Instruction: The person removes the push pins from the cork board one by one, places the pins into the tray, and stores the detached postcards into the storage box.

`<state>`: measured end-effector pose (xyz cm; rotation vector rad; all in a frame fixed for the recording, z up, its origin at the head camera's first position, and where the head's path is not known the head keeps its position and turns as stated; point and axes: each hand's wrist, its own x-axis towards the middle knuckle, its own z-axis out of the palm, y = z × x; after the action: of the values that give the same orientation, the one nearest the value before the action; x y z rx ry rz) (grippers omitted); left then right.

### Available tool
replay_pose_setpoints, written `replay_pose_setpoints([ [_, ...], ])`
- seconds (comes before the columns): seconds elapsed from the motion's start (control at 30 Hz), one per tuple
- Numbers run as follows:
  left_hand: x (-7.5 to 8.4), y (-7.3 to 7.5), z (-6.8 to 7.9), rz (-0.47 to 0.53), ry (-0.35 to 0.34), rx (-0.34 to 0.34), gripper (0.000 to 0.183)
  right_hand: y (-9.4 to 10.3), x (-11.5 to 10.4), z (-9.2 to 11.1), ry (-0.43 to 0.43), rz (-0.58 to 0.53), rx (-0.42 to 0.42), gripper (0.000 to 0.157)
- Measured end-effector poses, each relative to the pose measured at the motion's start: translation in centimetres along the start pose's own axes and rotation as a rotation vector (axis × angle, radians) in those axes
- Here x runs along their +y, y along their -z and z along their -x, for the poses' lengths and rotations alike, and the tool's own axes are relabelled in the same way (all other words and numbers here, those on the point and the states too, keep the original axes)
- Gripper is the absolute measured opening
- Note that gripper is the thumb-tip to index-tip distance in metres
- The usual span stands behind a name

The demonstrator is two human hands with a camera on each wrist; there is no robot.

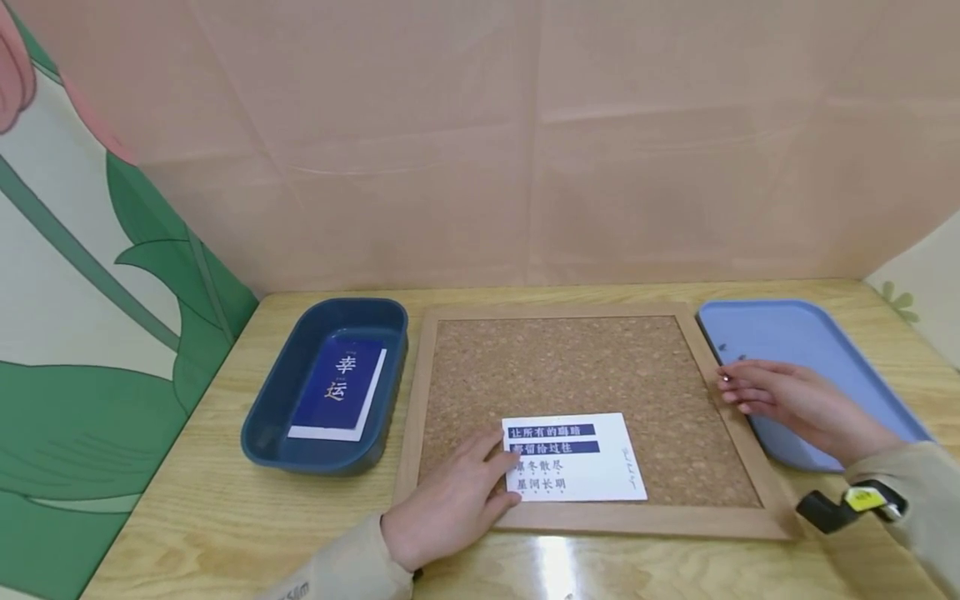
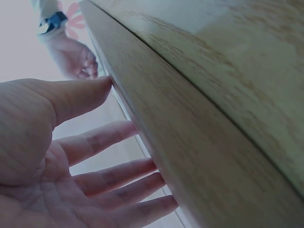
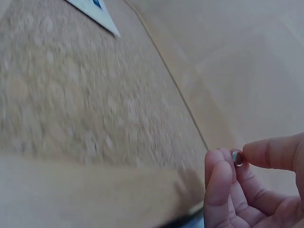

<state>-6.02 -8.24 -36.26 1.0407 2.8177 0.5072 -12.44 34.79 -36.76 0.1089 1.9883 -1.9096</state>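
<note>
A white card (image 1: 574, 458) with printed characters, two lines of them on dark blue bands, lies on the lower part of the framed cork board (image 1: 555, 367). My left hand (image 1: 457, 492) rests at the card's left edge, fingers extended and fingertips on the card; the left wrist view shows the fingers (image 2: 114, 180) nearly straight along the wooden frame. Over the board's right frame, my right hand (image 1: 780, 400) pinches a small shiny metal thumbtack (image 3: 237, 157) between thumb and fingers. Only its round silvery head shows plainly.
Left of the board stands a dark blue bin (image 1: 258, 425) holding a blue card (image 1: 341, 383) over a white one. A light blue tray (image 1: 780, 333) sits at the right, with a couple of small dark pieces (image 1: 742, 357) near its left edge. A draped wall (image 1: 525, 150) rises behind.
</note>
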Motion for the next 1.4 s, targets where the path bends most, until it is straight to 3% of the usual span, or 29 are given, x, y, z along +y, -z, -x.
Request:
replay_pose_setpoints([
  [0.23,0.1,0.1,0.0,0.009,0.009,-0.013,0.041,2.2,0.9,0.2,0.067,-0.088,-0.036,0.035],
  [0.4,0.1,0.1,0.0,0.012,0.013,-0.016,0.041,3.4,1.2,0.3,0.048,-0.01,0.005,0.034],
  [0.67,0.0,0.0,0.0,0.007,-0.004,0.0,0.04,4.7,1.7,0.7,0.04,0.089,-0.001,0.035],
  [0.93,-0.1,-0.1,0.0,0.007,-0.006,0.002,0.04,4.5,1.9,0.2,-0.038,0.38,0.093,0.021],
  [1.13,-0.2,-0.3,-0.1,0.007,-0.004,0.007,0.04,3.8,1.4,0.1,-0.073,0.571,0.123,0.051],
  [1.4,-0.2,-0.2,-0.1,0.007,-0.006,0.009,0.04,3.2,0.9,0.1,-0.074,0.703,0.153,0.048],
])
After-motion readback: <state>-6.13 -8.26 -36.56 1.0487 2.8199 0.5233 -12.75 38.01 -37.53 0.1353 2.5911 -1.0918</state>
